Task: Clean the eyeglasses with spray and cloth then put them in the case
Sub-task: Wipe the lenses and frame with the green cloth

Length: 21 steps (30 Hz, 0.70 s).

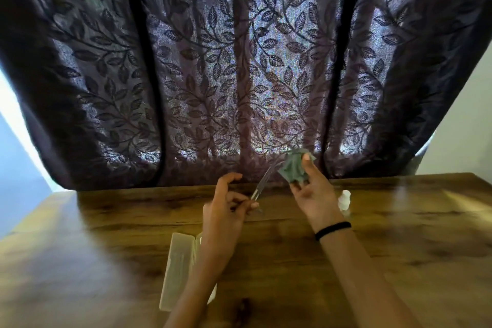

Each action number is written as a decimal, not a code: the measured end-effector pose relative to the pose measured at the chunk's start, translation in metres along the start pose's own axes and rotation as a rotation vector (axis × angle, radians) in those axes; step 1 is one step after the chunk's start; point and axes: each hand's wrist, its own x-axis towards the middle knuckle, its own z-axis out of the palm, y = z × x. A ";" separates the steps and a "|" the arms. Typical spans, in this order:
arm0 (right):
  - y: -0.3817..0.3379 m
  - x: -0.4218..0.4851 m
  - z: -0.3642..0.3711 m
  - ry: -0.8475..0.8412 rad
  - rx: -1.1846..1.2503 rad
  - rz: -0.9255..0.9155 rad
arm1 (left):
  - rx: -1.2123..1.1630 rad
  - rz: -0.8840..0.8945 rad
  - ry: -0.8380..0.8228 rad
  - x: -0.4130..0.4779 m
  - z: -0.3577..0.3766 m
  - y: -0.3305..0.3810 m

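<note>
Over table (399,224), hands (226,205) (315,194) tight around eyeglasses (262,184), cloth (292,168)

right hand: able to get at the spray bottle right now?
Probably yes for reach: the spray bottle stands on the table just right of the right hand, nothing between. But that hand grips the cloth, so it must free fingers first.

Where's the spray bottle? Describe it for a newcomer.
On the brown wooden table, look near the far edge below the dark leaf-patterned curtain. Just right of the right hand stands a small white plastic spray bottle. It alone stands upright; the pale translucent glasses case lies flat by the left forearm.
</note>
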 end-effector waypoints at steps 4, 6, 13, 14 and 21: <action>-0.006 -0.001 0.001 -0.037 0.035 0.010 | 0.006 -0.017 -0.019 -0.002 -0.002 -0.003; -0.004 -0.001 0.004 -0.049 0.028 0.022 | 0.009 -0.017 -0.037 -0.002 -0.001 -0.005; 0.016 -0.012 0.007 -0.181 -0.148 -0.034 | 0.014 -0.006 -0.065 -0.001 0.003 -0.004; 0.020 -0.015 0.005 -0.199 -0.185 -0.054 | 0.014 -0.008 -0.059 0.000 0.003 -0.004; 0.040 -0.038 0.002 -0.238 -0.462 -0.116 | 0.052 -0.037 -0.013 0.000 -0.001 -0.007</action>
